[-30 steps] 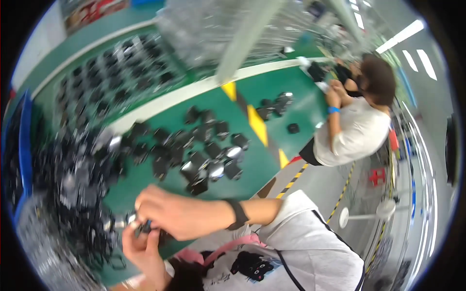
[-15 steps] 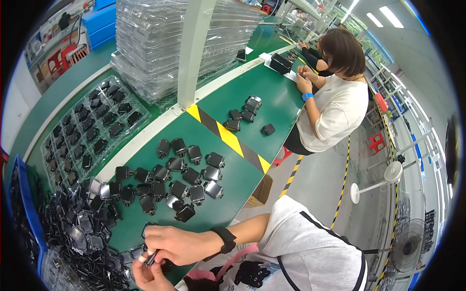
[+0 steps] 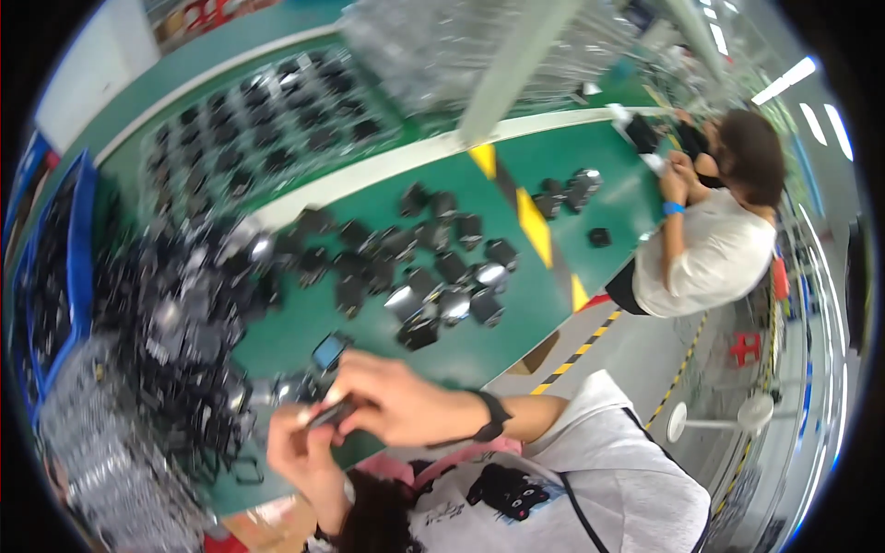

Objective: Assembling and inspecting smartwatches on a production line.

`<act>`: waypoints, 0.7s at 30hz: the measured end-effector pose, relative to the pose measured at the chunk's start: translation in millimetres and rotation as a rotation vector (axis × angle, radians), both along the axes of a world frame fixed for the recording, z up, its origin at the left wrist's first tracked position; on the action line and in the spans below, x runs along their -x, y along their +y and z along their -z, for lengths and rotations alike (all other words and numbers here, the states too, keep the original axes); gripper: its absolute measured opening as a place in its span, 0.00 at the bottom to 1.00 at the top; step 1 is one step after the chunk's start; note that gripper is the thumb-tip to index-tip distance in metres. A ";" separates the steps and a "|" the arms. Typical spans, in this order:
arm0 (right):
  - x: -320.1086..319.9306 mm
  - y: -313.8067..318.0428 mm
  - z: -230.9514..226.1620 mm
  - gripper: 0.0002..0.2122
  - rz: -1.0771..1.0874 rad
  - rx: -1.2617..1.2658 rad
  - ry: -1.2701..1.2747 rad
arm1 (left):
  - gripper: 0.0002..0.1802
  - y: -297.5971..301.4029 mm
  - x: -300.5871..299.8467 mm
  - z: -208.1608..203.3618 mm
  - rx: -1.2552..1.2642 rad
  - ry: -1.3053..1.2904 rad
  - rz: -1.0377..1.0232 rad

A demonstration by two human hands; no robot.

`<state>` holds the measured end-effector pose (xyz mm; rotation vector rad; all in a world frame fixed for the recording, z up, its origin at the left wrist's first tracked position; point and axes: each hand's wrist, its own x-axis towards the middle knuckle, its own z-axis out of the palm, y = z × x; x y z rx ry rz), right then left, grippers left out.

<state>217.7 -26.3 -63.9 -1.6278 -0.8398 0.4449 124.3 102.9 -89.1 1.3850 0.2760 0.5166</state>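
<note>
**Fiddly work underway**

Big green table (image 3: 498,343), black devices (image 3: 452,267) scattered on it. Our right hand (image 3: 392,404) and left hand (image 3: 306,456) both pinch a small dark piece (image 3: 334,413) between them. Looks like close handling; next move probably calls for steadiness.

Across the green table (image 3: 622,198), striped tape (image 3: 534,227); behind, a white post (image 3: 512,78) in front of blurred clear plastic (image 3: 410,55). At the table's right edge, a co-worker (image 3: 701,235) with a blue wristband (image 3: 674,208). Farther right, a white fan (image 3: 755,413) below a red stool (image 3: 745,348). Higher up, bright lights (image 3: 784,81).
</note>
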 end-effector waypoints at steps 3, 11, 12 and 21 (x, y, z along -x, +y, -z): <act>-11.9 -6.2 -6.6 0.14 -0.070 0.143 0.058 | 0.08 2.6 -3.1 -0.8 0.140 0.240 0.040; -64.3 -4.7 -11.7 0.15 0.144 0.431 -0.722 | 0.13 1.8 -16.2 -5.8 -0.229 0.332 -0.129; -70.1 -0.1 -10.9 0.15 0.082 0.478 -0.838 | 0.13 1.7 -18.7 -6.5 -0.265 0.332 -0.128; -79.3 25.0 -28.3 0.16 -0.359 0.234 -0.812 | 0.20 11.1 -14.8 -5.8 -0.212 0.125 -0.170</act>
